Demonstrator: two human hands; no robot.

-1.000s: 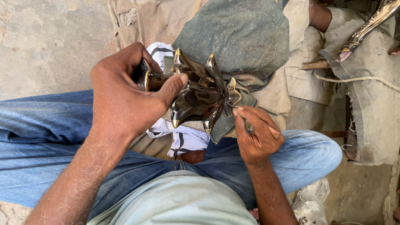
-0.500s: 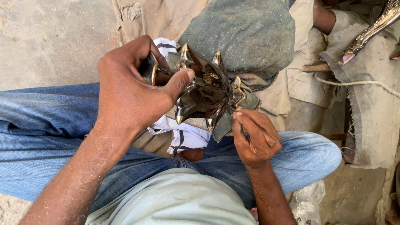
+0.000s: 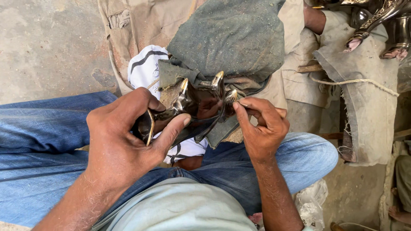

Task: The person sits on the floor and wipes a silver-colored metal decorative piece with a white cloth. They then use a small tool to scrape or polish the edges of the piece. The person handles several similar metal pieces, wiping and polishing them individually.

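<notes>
A dark, glossy metal ornament [image 3: 201, 105] with curled, gold-tipped points lies over my lap in the head view. My left hand [image 3: 128, 132] grips its rounded, gold-rimmed end, thumb pressed on the front. My right hand [image 3: 259, 126] pinches one of the gold tips at the ornament's right side, fingers curled tight; whether a small tool is in them is hidden. Under the piece lie a grey-green rag [image 3: 229, 38] and a white cloth with dark stripes [image 3: 147, 68]. My legs are in blue jeans [image 3: 47, 141].
Another person's leg in dusty beige trousers [image 3: 299, 85] sits just beyond the rag. At the top right, more dark gold-trimmed metal pieces [image 3: 381, 21] rest on a frayed grey cloth [image 3: 364, 85] with a rope across it. Bare concrete floor [image 3: 51, 47] lies to the left.
The ornament has been turned and lowered in my left hand, so fewer points face up. My right hand has risen from beside it to pinch a gold tip. The camera has tilted down.
</notes>
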